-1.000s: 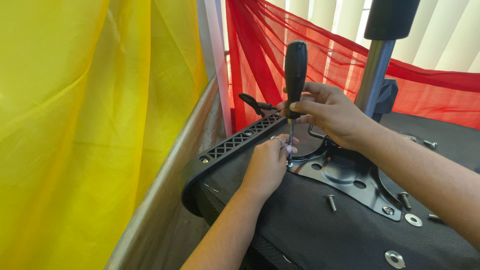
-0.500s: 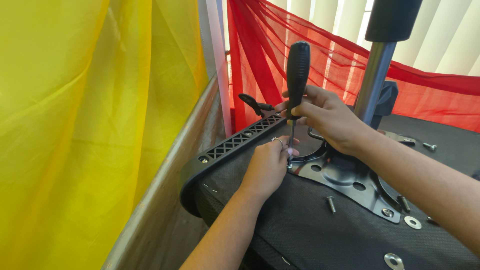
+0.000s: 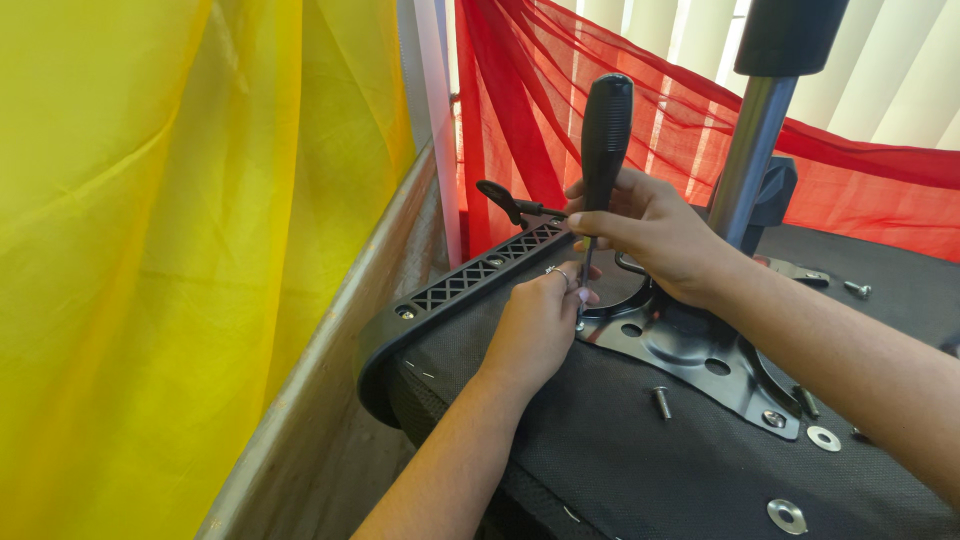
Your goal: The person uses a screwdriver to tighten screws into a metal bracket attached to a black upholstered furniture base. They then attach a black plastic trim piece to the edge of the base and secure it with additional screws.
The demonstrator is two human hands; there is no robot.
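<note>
Right hand (image 3: 655,232): fingers wrapped round the lower handle of a black-handled screwdriver w/ slim metal shaft (image 3: 604,140), held upright, tip down at the near-left corner of the plate.
Left hand (image 3: 538,325): fingertips pressed together, pinching at the shaft tip; whether a screw sits between them, can't tell. Ring on one finger.
Plate: black stamped-steel mounting plate (image 3: 690,350), lying flat on the seat, holes partly unfilled.
Seat: upturned chair seat, black woven fabric underside (image 3: 620,470), carries everything.
Armrest bracket: black plastic lattice bar (image 3: 470,280), along the seat's left edge.
Column: grey metal gas-lift tube w/ black cap (image 3: 750,150), rising from plate centre.
Loose hardware: short steel bolt (image 3: 661,402) just beside plate's near edge; flat round washer (image 3: 823,438) near plate's right corner; second washer (image 3: 786,515) toward seat's near edge; small screw (image 3: 856,289) at far right edge.
Backdrop: yellow cloth (image 3: 150,250) left, red sheer cloth (image 3: 530,90) behind.
Step in hand (judged): seating driver tip on a fastener at plate corner.
Next move calls for: steady downward pressure, shaft kept vertical, left fingertips clear before turning.
</note>
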